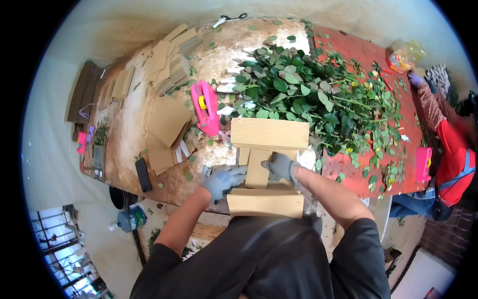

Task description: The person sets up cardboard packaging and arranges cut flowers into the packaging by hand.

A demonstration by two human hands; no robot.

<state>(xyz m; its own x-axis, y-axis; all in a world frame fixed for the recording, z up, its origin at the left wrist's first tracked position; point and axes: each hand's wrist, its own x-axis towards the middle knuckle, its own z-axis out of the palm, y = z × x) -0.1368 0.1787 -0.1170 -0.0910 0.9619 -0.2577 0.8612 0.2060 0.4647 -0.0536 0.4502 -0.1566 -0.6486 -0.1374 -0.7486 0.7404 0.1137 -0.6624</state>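
Both of my hands wear grey gloves and are at a piece of corrugated cardboard with raised flaps [269, 133] at the table's front edge. My left hand [225, 182] lies at its left side, fingers stretched toward the middle. My right hand [280, 167] is on the right part of a flat cardboard strip [257, 169] inside, its fingers curled; whether it grips the strip is unclear. A second ribbed flap [265, 205] stands nearest my body. Just behind the cardboard lies a big pile of leafy stems [318, 94].
Left of the stems is a pink tape dispenser [205, 109]. Cardboard sheets [169, 121] and a black phone [143, 175] lie farther left. At the right, a co-worker in red [455, 164] stands by the red table part [348, 174] with another pink dispenser [423, 164].
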